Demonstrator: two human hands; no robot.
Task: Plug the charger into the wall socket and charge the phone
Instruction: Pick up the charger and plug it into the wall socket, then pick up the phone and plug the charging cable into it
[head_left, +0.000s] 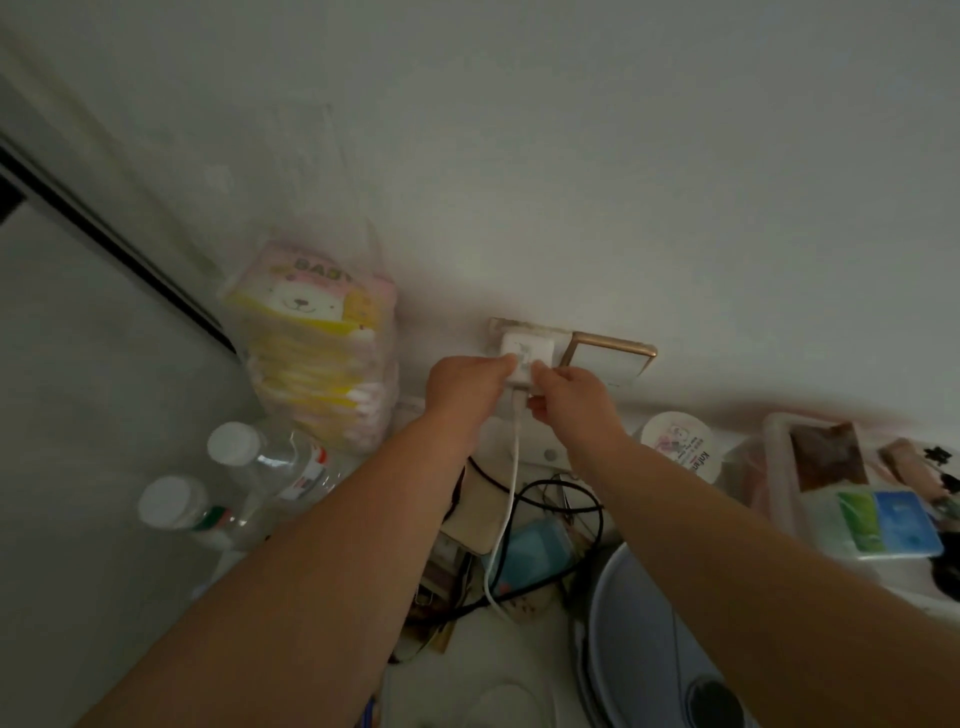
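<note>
A white charger (525, 354) sits against the wall socket (500, 328), which has a gold-edged plate. My left hand (466, 383) grips the charger from its left side. My right hand (570, 395) pinches it from the right. A white cable (506, 512) hangs from the charger's underside down into the clutter below. Whether the prongs are fully in the socket is hidden by the charger body and my fingers. I see no phone that I can tell apart from the clutter.
A gold-edged switch plate (613, 358) is right of the socket. A pack of baby tissues (317, 338) stands at left, with two clear bottles (260, 467) below it. Black cables (561, 499), a white tub (680, 441) and a clear box (831, 467) crowd the surface.
</note>
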